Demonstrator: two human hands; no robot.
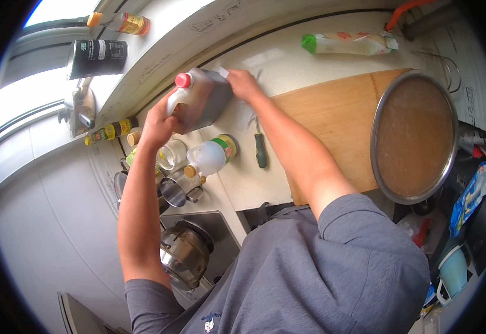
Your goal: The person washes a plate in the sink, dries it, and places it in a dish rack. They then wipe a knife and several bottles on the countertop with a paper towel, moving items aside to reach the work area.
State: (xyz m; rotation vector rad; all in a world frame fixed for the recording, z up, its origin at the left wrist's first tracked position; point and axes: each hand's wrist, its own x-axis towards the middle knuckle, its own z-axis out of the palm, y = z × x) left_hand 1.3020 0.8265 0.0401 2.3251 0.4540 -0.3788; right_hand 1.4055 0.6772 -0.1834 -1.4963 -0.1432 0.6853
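Observation:
A large plastic jug with a red cap [203, 98] and dark liquid inside is tilted above the counter. My left hand [158, 123] grips it at the handle side. At its far end, my right hand [244, 84] holds a thin white sheet or tissue [223, 72] against the jug. Below my right forearm a green-handled screwdriver [261, 150] lies on the counter, its tip near a translucent sheet [245, 113]. Beside it stands a clear plastic bottle with a green label and gold cap [209, 156].
A wooden board [326, 121] carries a wide metal basin of brownish liquid [416, 135] at right. Glass jars [172, 154], a metal cup [174, 192] and a steel pot [186, 254] crowd the left. A green-ended package [349, 44] lies at the back.

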